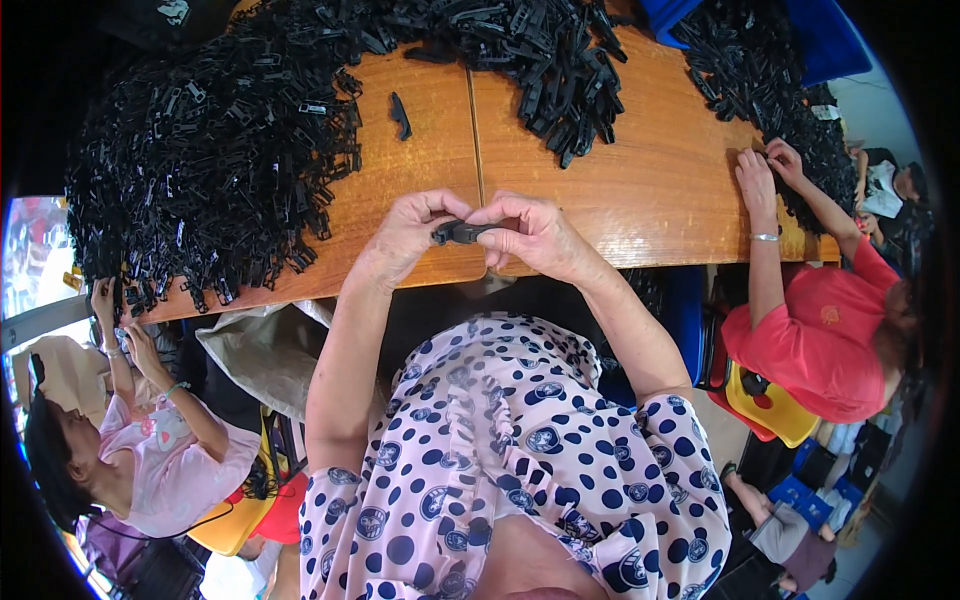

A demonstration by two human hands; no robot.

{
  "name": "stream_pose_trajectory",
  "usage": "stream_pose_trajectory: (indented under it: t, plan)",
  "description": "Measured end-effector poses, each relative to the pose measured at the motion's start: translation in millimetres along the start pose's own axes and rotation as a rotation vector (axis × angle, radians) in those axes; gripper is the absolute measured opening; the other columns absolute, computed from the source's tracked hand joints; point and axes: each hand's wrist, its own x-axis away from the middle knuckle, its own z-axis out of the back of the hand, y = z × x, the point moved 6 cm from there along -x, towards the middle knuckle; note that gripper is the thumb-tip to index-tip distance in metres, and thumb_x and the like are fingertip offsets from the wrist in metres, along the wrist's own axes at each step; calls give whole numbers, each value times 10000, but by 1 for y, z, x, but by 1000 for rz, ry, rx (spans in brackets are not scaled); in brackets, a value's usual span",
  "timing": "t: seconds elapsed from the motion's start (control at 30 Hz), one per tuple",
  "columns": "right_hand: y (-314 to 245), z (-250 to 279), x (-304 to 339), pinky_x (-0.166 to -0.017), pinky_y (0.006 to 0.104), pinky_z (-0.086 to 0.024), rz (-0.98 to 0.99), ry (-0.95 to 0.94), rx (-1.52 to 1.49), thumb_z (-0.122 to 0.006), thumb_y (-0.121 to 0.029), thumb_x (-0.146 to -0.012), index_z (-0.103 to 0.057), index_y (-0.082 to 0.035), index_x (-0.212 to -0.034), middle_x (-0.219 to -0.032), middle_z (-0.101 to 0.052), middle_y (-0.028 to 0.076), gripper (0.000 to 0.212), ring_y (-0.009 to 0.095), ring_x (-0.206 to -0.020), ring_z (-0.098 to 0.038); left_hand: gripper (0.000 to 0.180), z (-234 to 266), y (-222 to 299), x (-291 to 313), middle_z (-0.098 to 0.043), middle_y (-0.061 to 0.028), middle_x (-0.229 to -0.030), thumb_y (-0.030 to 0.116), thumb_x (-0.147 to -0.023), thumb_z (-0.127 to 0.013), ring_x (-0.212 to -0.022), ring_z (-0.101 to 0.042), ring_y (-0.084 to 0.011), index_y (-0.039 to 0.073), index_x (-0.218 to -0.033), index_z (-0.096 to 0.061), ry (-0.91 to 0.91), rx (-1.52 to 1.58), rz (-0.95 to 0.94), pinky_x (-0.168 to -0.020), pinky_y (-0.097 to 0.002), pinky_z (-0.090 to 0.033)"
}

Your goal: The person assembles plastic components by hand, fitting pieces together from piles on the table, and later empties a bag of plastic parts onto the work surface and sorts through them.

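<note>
Between the fingertips of both hands, just above the table's near edge, is a small, long black plastic part [462,233]. My left hand [400,238] pinches its left end with thumb and forefinger. At the other end, the thumb and fingers of my right hand [537,236] close on the same part and cover some of it. One loose black plastic piece [400,117] of similar size lies alone on the wood beyond my left hand.
The wooden table [640,200] carries a big heap of thin black frame-like pieces [215,160] at left and chunkier black parts [565,90] at the far middle. Blue bins [825,40] stand far right. Co-workers handle pieces at left [165,440] and right [815,330]. A pale sack [265,355] hangs below the edge.
</note>
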Motion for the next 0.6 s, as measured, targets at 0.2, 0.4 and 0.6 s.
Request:
stream_pose_trajectory:
  t: [0.2, 0.4, 0.6]
  plan:
    - [5, 0, 2, -577, 204, -507, 61, 198, 68, -609, -36, -886, -618, 22, -998, -842, -575, 31, 127, 82, -638, -605, 153, -14, -2, -5, -635, -21, -888, 118, -927, -558, -831, -590, -102, 21, -1020, -630, 90, 114, 56, -766, -244, -465]
    - [33, 1, -4, -559, 235, -483, 126, 444, -115, -618, -18, -865, -618, 19, -956, -807, -551, 38, 97, 101, -664, -596, 341, -35, -22, 9, -609, -36, -1010, 306, -971, -511, -895, -572, -112, 13, -1129, -583, 397, 268, -78, -823, -255, -456]
    - [-5, 5, 8, -701, 291, -490, 351, 547, 622, -691, -248, -854, -595, 23, -1032, -1010, -570, 124, 338, 179, -847, -597, 211, -22, -12, 6, -638, -14, -951, 134, -896, -636, -838, -585, -106, 20, -1072, -616, 438, 161, -171, -800, -243, -470]
